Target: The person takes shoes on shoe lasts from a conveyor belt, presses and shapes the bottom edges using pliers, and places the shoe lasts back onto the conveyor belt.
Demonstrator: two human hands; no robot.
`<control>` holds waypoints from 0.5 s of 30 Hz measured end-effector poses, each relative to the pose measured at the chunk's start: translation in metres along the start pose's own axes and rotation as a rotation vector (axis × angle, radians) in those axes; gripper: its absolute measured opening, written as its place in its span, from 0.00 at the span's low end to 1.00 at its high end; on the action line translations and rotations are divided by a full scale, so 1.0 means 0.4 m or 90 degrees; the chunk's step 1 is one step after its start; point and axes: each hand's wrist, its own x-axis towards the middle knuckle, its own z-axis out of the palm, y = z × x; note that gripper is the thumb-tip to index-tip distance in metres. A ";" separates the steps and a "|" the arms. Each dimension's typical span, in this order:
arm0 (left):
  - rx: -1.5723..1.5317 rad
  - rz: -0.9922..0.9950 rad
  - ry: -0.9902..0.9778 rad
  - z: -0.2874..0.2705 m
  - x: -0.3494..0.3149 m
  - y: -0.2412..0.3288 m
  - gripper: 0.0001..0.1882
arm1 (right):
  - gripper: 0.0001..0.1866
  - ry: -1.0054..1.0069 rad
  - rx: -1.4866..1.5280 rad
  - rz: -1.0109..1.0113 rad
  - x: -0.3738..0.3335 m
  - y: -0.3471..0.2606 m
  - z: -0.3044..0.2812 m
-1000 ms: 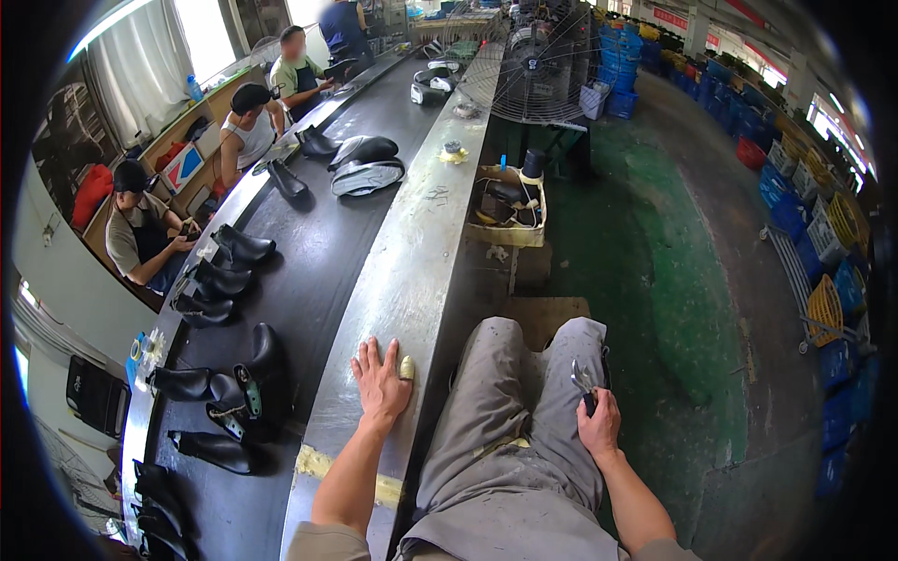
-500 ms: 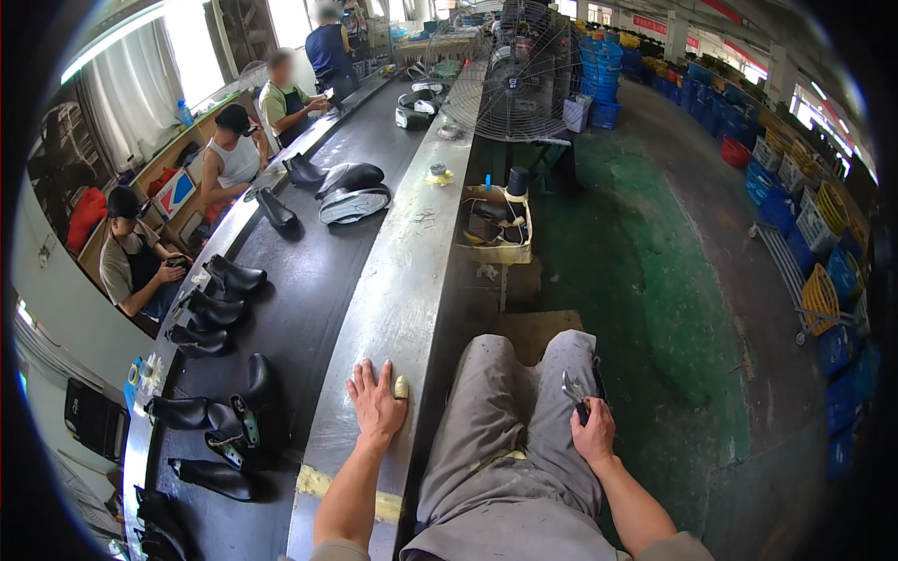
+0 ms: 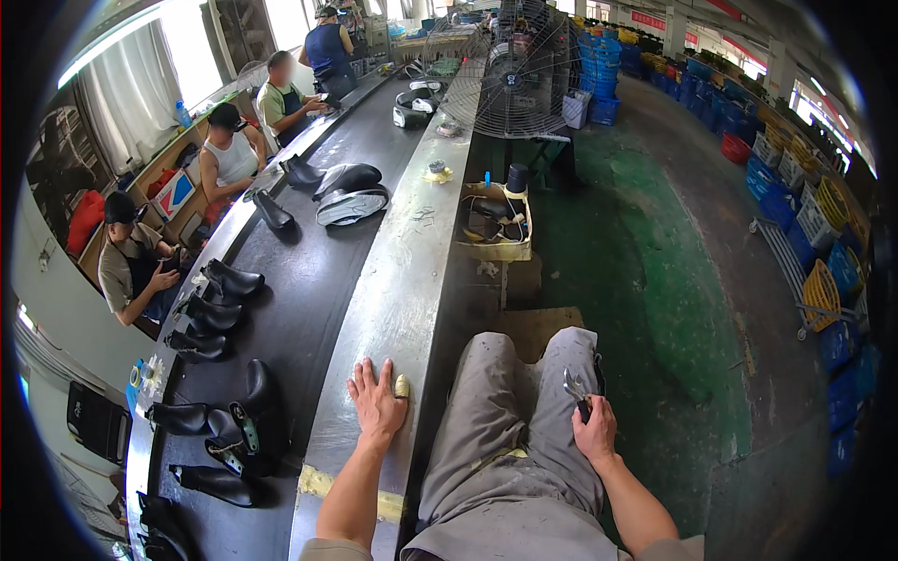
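Observation:
My left hand (image 3: 377,409) lies flat on the bare metal ledge (image 3: 393,290) beside the conveyor belt, fingers spread, holding nothing. Its thumb has a yellowish wrap over the tip. On my right thigh rests my right hand (image 3: 596,432), closed around the dark handles of a pair of pliers (image 3: 572,384) whose curved metal jaws point up and away from me. Left of my left hand, black shoe uppers stand and lie on the dark belt (image 3: 313,280). The closest group includes a taller black boot (image 3: 259,411) with its opening toward me.
A cardboard box (image 3: 500,251) of tools and cords hangs beside the ledge ahead. Beyond it stands a large caged fan (image 3: 513,79). Several people sit or stand along the belt's far side. Blue baskets and a wheeled trolley (image 3: 781,271) line the right.
The nearest co-worker across the belt has moved their hands apart. My view has shifted very slightly; both my hands stay in place, the right still gripping the pliers.

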 end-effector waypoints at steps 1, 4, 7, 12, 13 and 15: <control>-0.001 0.000 0.001 0.002 0.002 0.000 0.31 | 0.19 0.000 0.001 0.001 0.003 -0.003 0.000; -0.003 -0.001 0.003 0.005 0.007 0.000 0.31 | 0.19 -0.005 0.003 0.013 0.010 -0.005 0.000; -0.005 0.000 0.003 0.008 0.015 0.004 0.31 | 0.19 -0.001 -0.002 0.001 0.016 0.003 0.004; -0.008 -0.003 -0.003 0.006 0.025 0.013 0.31 | 0.19 0.004 -0.007 0.002 0.029 0.005 0.005; -0.008 -0.003 -0.003 0.006 0.027 0.013 0.31 | 0.19 0.004 -0.007 0.002 0.031 0.005 0.005; -0.006 -0.003 -0.003 0.010 0.032 0.012 0.31 | 0.19 -0.006 -0.009 0.012 0.036 0.006 0.004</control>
